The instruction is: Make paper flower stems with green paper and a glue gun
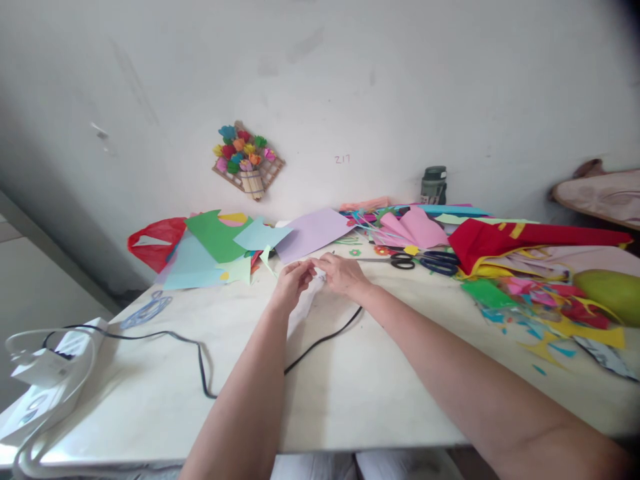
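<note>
One desk carried everything within reach. Two bare forearms crossed it from the near edge, hiding stretches of one black cable. At the far right lay one red cloth with yellow trim. Toward the back left, one lavender sheet and one green sheet overlapped the spread of coloured paper; beyond them one red bag sat at the left end. One white power strip stood at the near left, a white plug block on it. One round green object rested at the right edge, beside scraps too many and too mixed to count.

Two hands met mid-desk: the left hand and the right hand had their fingers curled in together, fingertips meeting. One white sheet lay just beneath and between them, partly covered; whether either was clamped on it, I could not tell. One bottle stood upright against the wall. Two pairs of scissors showed, black-handled scissors near the right hand and dark blue-handled scissors beyond. One coiled cord lay near the strip.
</note>
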The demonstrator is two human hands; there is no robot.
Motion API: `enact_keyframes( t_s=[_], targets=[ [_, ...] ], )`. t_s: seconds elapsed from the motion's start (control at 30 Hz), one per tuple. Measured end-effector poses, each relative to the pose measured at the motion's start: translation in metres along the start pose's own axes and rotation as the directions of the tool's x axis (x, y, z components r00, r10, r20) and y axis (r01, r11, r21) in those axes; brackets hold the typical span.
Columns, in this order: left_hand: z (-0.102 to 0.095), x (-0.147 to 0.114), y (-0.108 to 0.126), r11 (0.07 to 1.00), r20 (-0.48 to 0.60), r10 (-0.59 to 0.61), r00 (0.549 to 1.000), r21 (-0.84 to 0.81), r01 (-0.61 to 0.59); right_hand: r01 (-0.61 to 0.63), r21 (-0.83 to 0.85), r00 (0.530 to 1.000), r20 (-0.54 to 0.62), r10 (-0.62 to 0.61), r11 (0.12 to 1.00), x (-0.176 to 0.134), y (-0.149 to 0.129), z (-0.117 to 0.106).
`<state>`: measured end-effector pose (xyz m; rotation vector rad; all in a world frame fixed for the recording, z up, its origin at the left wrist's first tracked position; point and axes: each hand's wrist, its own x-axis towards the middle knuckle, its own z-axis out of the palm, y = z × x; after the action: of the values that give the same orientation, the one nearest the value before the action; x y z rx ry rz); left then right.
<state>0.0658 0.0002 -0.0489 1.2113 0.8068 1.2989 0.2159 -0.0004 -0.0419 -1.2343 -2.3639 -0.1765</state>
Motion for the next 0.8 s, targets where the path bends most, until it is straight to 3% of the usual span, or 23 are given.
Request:
enact_keyframes(
  t_s=[0.17, 0.33, 0.47, 0.67, 0.8],
  targets=[
    [-0.003, 0.0016, -0.0047, 0.989, 0.009, 0.021, 1.0, 0.148, -0.022, 0.023, -0.127, 0.999, 0.039, -0.019, 0.992, -0.0016, -0.0031, -0.0046],
    [0.0015, 0.0028, -0.0053, 0.96, -0.081, 0.03, 0.996, 0.281, -0.006, 0.051, -0.149, 0.998, 0.037, -0.046, 0.987, -0.0017, -0.0049, -0.0026],
    [-0.0008, 0.0042, -0.0048, 0.955, -0.199, 0.033, 0.98, 0.294, 0.027, 0.07, -0.157, 0.998, 0.016, -0.068, 0.985, -0.0018, -0.0045, 0.0003],
    [-0.0077, 0.0055, -0.0053, 0.981, -0.079, 0.037, 0.996, 0.192, -0.021, 0.09, -0.184, 0.996, 0.009, -0.09, 0.979, -0.0023, -0.001, -0.0013],
    [-0.0058, 0.005, -0.0047, 0.97, -0.105, 0.067, 0.992, 0.24, -0.04, 0.091, -0.198, 0.996, 0.018, -0.09, 0.976, -0.0021, -0.0001, -0.0037]
  ],
)
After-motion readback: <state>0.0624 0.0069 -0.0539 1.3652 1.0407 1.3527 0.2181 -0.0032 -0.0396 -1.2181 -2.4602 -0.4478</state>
